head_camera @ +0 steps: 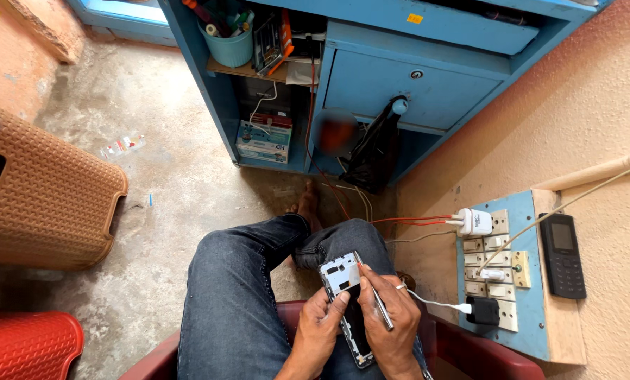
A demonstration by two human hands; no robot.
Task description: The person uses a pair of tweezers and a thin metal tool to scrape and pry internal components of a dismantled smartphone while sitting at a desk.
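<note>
Only one view here, from the camera on my head, looking steeply down over my lap [259, 295] from close in, facing the blue cabinet [413, 84] and concrete floor [160, 183] ahead.

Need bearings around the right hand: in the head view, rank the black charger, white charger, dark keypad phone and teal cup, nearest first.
From the right hand:
1. Black charger, just to its right, low on the switchboard.
2. White charger, right, at the board's top.
3. Keypad phone, far right, on the ledge.
4. Teal cup, far up, on the shelf.
</note>
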